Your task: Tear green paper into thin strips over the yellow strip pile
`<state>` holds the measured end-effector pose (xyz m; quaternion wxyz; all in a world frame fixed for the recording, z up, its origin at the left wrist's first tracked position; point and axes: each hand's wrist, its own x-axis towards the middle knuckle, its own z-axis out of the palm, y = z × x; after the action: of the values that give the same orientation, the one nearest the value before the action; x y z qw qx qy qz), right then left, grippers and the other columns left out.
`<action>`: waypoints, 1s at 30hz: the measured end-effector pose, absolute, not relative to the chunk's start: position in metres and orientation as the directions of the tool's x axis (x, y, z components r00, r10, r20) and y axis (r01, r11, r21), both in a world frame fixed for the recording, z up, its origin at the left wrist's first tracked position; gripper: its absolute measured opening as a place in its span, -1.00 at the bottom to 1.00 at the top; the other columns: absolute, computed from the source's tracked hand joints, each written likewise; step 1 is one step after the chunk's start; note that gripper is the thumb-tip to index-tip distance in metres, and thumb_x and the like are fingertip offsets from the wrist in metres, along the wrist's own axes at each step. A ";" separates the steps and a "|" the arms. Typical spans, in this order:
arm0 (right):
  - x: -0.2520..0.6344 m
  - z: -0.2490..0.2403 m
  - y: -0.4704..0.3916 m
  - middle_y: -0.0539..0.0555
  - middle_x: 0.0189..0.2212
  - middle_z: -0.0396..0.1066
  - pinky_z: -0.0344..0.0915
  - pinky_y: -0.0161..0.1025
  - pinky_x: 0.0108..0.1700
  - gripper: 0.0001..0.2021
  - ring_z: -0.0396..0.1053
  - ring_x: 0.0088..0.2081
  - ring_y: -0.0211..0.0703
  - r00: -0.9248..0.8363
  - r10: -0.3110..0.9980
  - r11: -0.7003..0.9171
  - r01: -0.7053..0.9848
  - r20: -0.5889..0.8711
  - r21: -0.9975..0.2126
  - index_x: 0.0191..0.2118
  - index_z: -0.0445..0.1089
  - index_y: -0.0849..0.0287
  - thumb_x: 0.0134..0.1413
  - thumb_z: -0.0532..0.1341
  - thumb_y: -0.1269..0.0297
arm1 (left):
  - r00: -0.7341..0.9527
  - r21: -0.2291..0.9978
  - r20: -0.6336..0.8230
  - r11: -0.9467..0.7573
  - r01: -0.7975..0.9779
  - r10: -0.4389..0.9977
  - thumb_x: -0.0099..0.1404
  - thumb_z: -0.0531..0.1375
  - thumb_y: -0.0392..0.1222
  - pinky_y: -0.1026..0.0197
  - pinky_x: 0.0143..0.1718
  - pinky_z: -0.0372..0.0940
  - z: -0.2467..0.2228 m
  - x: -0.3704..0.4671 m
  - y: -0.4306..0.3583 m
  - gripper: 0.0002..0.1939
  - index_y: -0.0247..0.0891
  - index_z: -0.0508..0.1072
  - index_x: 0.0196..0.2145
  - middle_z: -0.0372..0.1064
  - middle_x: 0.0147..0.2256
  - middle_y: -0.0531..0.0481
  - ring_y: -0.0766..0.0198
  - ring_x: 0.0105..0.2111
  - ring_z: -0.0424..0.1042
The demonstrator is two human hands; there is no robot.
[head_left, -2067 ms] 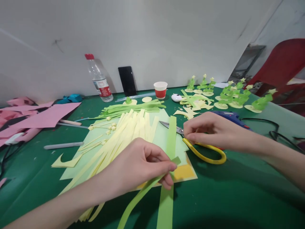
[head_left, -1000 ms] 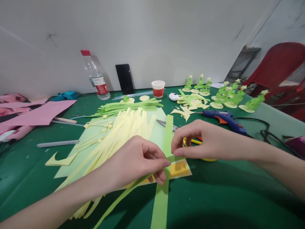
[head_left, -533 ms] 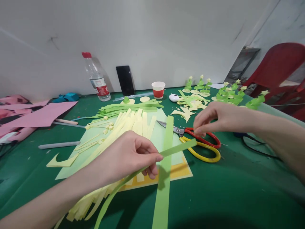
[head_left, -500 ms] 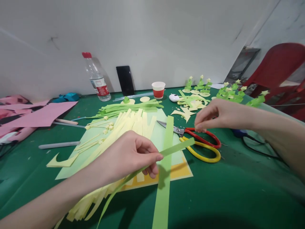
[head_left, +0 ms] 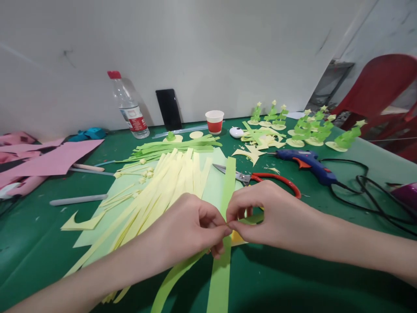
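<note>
My left hand [head_left: 202, 226] pinches a narrow green paper strip [head_left: 177, 276], whose long end curls down toward me. Fingertips of my right hand [head_left: 249, 213] grip the same strip close beside the left fingertips; its short end shows under the right fingers. Below both hands a wider green paper strip [head_left: 219, 282] lies lengthwise. Scissors with red and yellow handles [head_left: 276, 177] rest behind my right hand, which hides most of the yellow loop. Many pale yellow paper strips [head_left: 169, 182] spread over a light green sheet [head_left: 97, 232] behind my left hand.
A blue glue gun [head_left: 306, 163] with its cord lies at right. Small paper plants [head_left: 312, 130] with star tops stand behind it. A bottle [head_left: 132, 113], phone [head_left: 168, 109] and paper cup [head_left: 214, 121] line the back. Pink sheets [head_left: 65, 156] lie at left.
My right hand has moved left and down from above the scissors to the left fingertips and now pinches the green strip. The glue gun has come into view.
</note>
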<state>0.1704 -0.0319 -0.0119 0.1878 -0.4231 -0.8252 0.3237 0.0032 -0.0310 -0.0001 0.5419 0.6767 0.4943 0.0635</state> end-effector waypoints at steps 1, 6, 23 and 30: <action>0.171 -0.012 -0.031 -0.02 -0.59 0.38 0.15 -0.38 -0.49 -0.90 0.23 -0.53 -0.33 -0.572 0.820 0.409 0.564 0.018 -0.718 -0.57 0.38 0.23 -0.22 0.13 0.47 | 0.505 0.797 -0.455 0.083 0.598 0.734 0.10 0.14 -0.20 0.41 -0.52 0.28 0.001 0.003 -0.032 -0.77 -0.28 0.47 -0.63 0.42 -0.63 0.08 0.36 -0.58 0.40; 0.180 -0.003 -0.019 -0.04 -0.62 0.35 0.18 -0.40 -0.52 -0.90 0.21 -0.57 -0.35 -0.568 0.812 0.290 0.594 -0.136 -0.750 -0.61 0.36 0.22 -0.25 0.12 0.45 | 0.483 0.799 -0.495 0.160 0.579 0.723 0.11 0.14 -0.23 0.45 -0.55 0.28 0.009 -0.001 -0.028 -0.80 -0.28 0.47 -0.61 0.43 -0.64 0.10 0.39 -0.60 0.41; 0.192 0.011 -0.017 0.02 -0.42 0.43 0.19 -0.38 -0.43 -0.76 0.29 -0.45 -0.29 -0.664 0.747 0.497 0.593 -0.035 -0.634 -0.31 0.47 0.18 0.01 0.13 0.17 | 0.517 0.805 -0.503 0.157 0.572 0.692 0.13 0.16 -0.20 0.48 -0.51 0.32 0.006 -0.007 -0.019 -0.79 -0.28 0.48 -0.59 0.46 -0.59 0.11 0.40 -0.53 0.46; 0.191 0.009 -0.016 -0.09 -0.71 0.08 -0.07 -0.38 -0.59 -0.73 -0.09 -0.63 -0.40 -0.664 0.721 0.385 0.622 -0.199 -0.682 -0.61 0.37 0.23 0.01 0.09 0.28 | 0.536 0.821 -0.492 0.160 0.548 0.686 0.10 0.19 -0.22 0.51 -0.52 0.29 0.009 -0.007 -0.021 -0.82 -0.25 0.49 -0.61 0.45 -0.61 0.16 0.44 -0.56 0.43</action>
<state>0.1912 -0.0165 0.0085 0.0651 -0.4046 -0.8296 0.3793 -0.0071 -0.0213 0.0085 0.5931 0.6453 0.4779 0.0581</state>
